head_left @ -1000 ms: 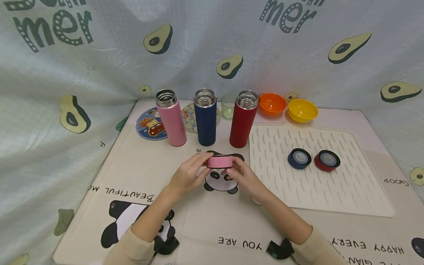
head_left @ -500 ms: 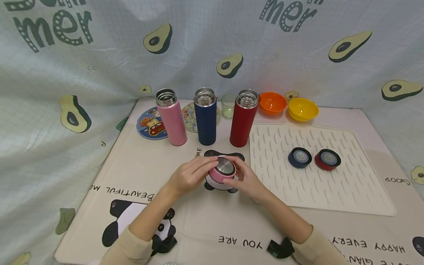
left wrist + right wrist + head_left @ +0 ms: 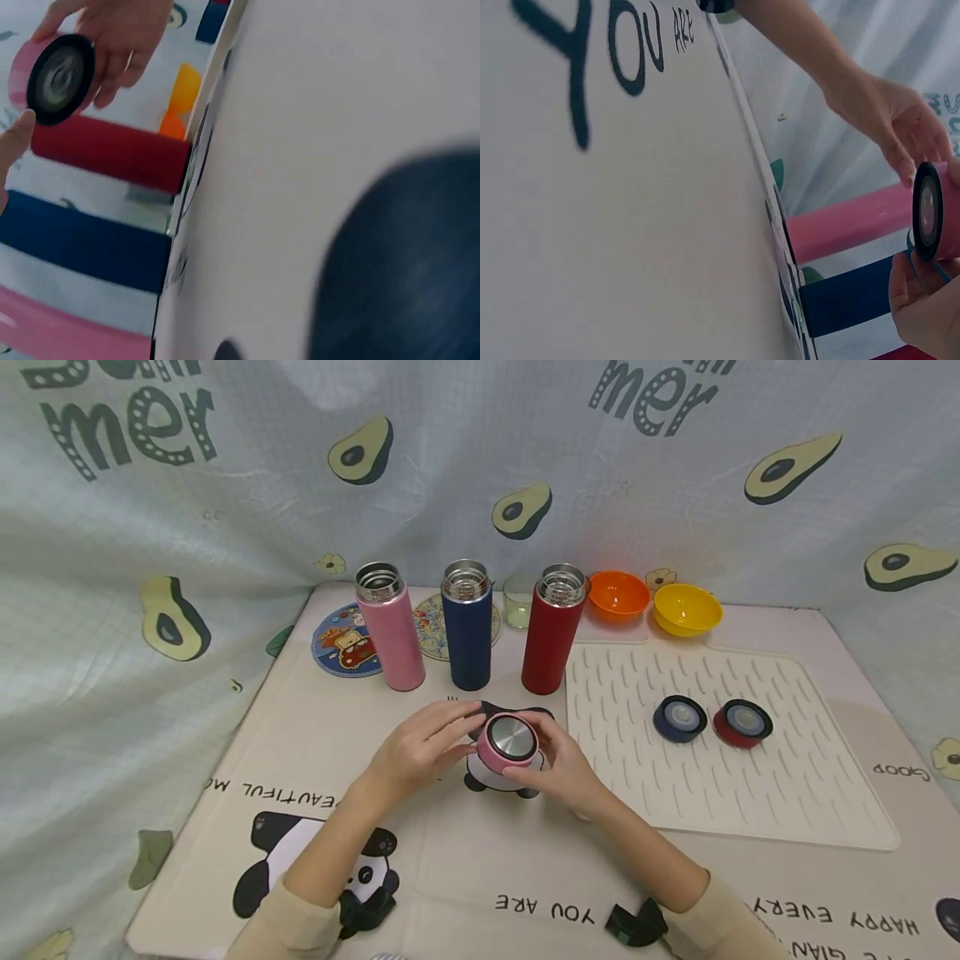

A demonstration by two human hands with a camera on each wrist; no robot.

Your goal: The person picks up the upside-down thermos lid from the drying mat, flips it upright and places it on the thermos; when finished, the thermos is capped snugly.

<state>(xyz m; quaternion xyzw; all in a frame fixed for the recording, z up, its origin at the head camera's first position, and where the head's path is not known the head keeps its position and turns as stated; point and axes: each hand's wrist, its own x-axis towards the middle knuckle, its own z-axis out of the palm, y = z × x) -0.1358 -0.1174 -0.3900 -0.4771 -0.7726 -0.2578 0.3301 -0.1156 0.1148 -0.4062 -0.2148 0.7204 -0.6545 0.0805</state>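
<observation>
Above the panda print in the head view, my right hand holds a pink bottle lid between thumb and fingers. The lid's silver top tilts up toward the head camera; its black-ringed underside shows in the left wrist view. Loosely spread beside the lid's left edge is my left hand; whether its thumb touches the lid I cannot tell. Behind the hands stand three lidless bottles: pink, navy and red. A navy lid and a red lid lie underside up on the right.
Those two lids rest on a cream ridged mat. At the back are an orange bowl, a yellow bowl and a small glass. Round mats, one of them blue, lie behind the bottles. A printed curtain hangs beyond the table.
The pink lid has turned from edge-on to silver top up while held by both hands. My left hand has since loosened and drawn slightly left; the right keeps hold.
</observation>
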